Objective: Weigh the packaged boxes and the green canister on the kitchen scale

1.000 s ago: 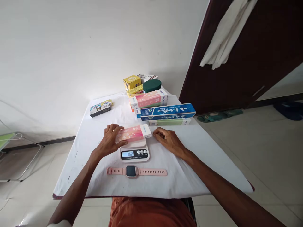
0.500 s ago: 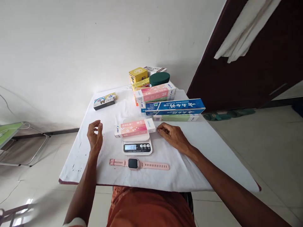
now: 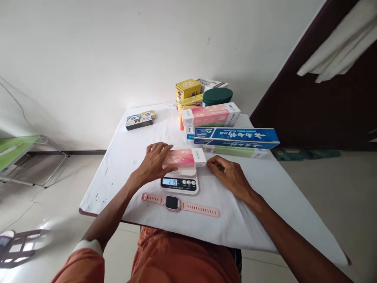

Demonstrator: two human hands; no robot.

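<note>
My left hand [image 3: 154, 163] is closed around the left end of a pink and white toothpaste box [image 3: 185, 156], thumb on the near side and fingers over the far side. The box lies across the platform of a small white digital scale [image 3: 192, 188], whose display reads about 219. Just off the box's right end, my right hand [image 3: 228, 173] rests on the cloth with its fingers curled in and nothing seen in them. A pink smartwatch [image 3: 172, 203] lies strap outstretched in front of the scale.
A blue toothpaste box [image 3: 235, 136], another pink box [image 3: 212, 114], a yellow box [image 3: 187, 89] and a dark green lidded container [image 3: 218, 96] are piled at the back right. A black and white box [image 3: 139, 122] sits at the back left. White cloth [image 3: 118, 188] covers the table.
My left hand has moved right from the bare cloth and taken hold of the pink toothpaste box. The scale reading has dropped from about 310. The view has shifted slightly.
</note>
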